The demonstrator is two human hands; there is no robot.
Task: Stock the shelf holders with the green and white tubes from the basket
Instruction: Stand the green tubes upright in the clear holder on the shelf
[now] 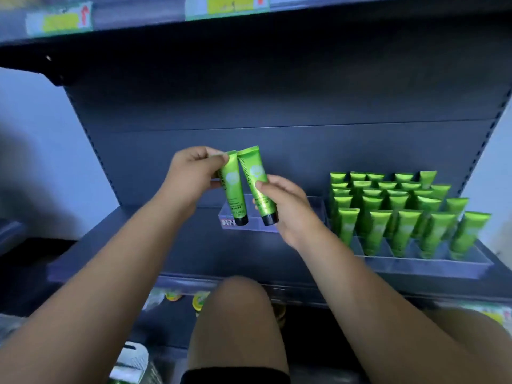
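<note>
Two green tubes (pixel 256 177) raised at picture centre before a dark shelf (pixel 133 245), one per hand, side by side. The left tube (pixel 232 187) pinched at its crimped top between thumb and fingers of the left hand (pixel 194 169); long axis near upright, crimp toward 12 o'clock, black cap toward 6. The right tube (pixel 257 189) gripped mid-body by the right hand (pixel 288 209), thumb pressed on the front, fingers curled behind; crimp toward 11 o'clock, cap toward 5. Both caps in front of one clear holder (pixel 314 206). At 3 o'clock, a second clear holder (pixel 432 268) packed with upright green tubes (pixel 378 231), crimps up: five in the front row, rows behind overlapping, full count unclear. Two blurred price labels (pixel 59 20) toward 12 o'clock.
</note>
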